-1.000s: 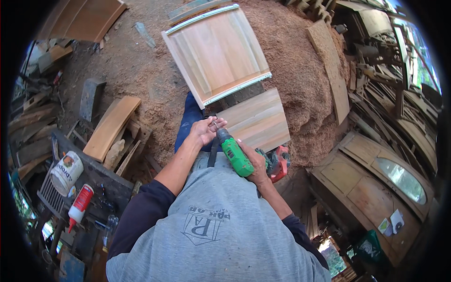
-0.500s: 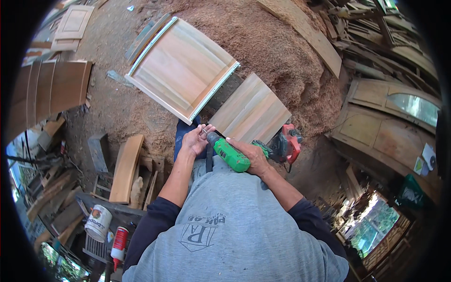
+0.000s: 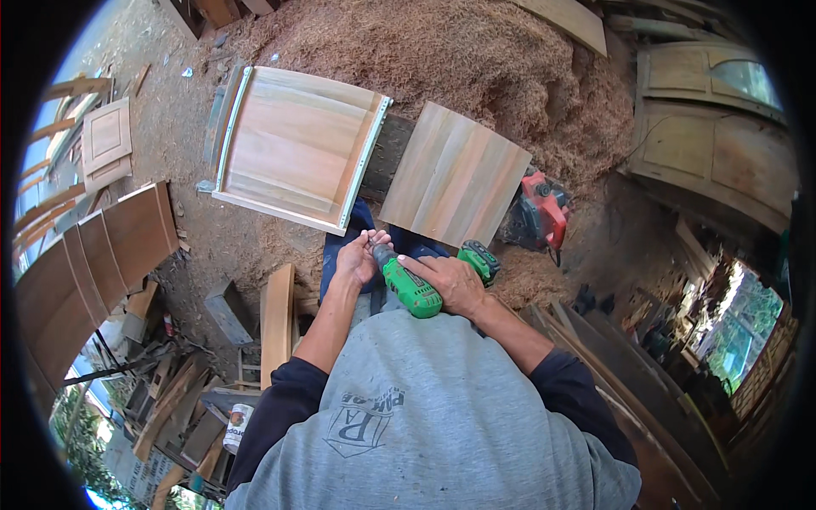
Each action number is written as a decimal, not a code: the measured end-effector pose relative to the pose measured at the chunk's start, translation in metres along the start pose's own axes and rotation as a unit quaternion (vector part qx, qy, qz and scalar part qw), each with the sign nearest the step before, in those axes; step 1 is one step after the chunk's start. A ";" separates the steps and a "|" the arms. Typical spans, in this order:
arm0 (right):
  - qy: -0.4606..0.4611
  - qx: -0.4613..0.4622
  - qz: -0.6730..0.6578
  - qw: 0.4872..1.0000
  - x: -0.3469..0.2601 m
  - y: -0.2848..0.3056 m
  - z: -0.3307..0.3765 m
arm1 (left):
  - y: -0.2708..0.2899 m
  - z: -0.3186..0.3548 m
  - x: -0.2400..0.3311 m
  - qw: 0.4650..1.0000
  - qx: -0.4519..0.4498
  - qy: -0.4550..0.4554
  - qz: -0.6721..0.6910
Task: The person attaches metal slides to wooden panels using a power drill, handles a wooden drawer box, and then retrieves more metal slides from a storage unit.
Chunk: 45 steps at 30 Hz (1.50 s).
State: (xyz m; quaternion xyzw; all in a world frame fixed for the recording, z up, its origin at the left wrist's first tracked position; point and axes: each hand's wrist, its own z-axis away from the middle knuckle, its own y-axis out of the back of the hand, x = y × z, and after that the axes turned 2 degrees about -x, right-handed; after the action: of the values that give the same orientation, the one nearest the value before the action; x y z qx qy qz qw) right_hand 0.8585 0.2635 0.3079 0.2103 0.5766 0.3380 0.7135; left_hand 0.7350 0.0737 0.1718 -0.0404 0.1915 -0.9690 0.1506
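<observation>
My right hand [image 3: 457,285] is wrapped round the handle of a green cordless drill [image 3: 411,289], held in front of my belly with its chuck toward my left. My left hand [image 3: 359,258] has its fingers pinched at the drill's front end; whatever sits between the fingertips is too small to make out. Beyond the hands lies a shallow wooden drawer or tray [image 3: 293,144] with pale metal rails along two opposite sides. Right of it is a flat wooden panel [image 3: 456,174] of striped boards. Both are apart from my hands.
A red and black power tool [image 3: 544,208] stands right of the panel. Sawdust [image 3: 425,51] covers the ground in a heap. Planks [image 3: 276,319] lean at the left near a white can [image 3: 238,427]. Old wooden doors [image 3: 705,153] stand at the right.
My view has turned, so the drawer and panel appear shifted left and the doors stand higher. Both hands stay together at the drill, with the left fingers still at its front end.
</observation>
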 end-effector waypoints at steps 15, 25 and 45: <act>-0.015 -0.067 0.030 0.997 -0.012 -0.028 -0.079 | 0.043 -0.069 -0.001 0.978 0.036 -0.124 0.162; -0.001 -0.132 0.060 0.989 -0.012 -0.029 -0.115 | 0.028 -0.079 0.000 0.953 0.047 -0.210 0.211; -0.049 -0.201 0.070 0.976 -0.021 -0.039 -0.144 | 0.039 -0.088 0.005 0.936 0.089 -0.194 0.279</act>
State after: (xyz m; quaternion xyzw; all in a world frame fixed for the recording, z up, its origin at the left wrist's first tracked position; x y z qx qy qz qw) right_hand 0.7271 0.2091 0.2596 0.1188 0.4452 0.4857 0.7428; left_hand 0.7291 0.0698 0.0760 -0.1593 0.0747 -0.8742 0.4525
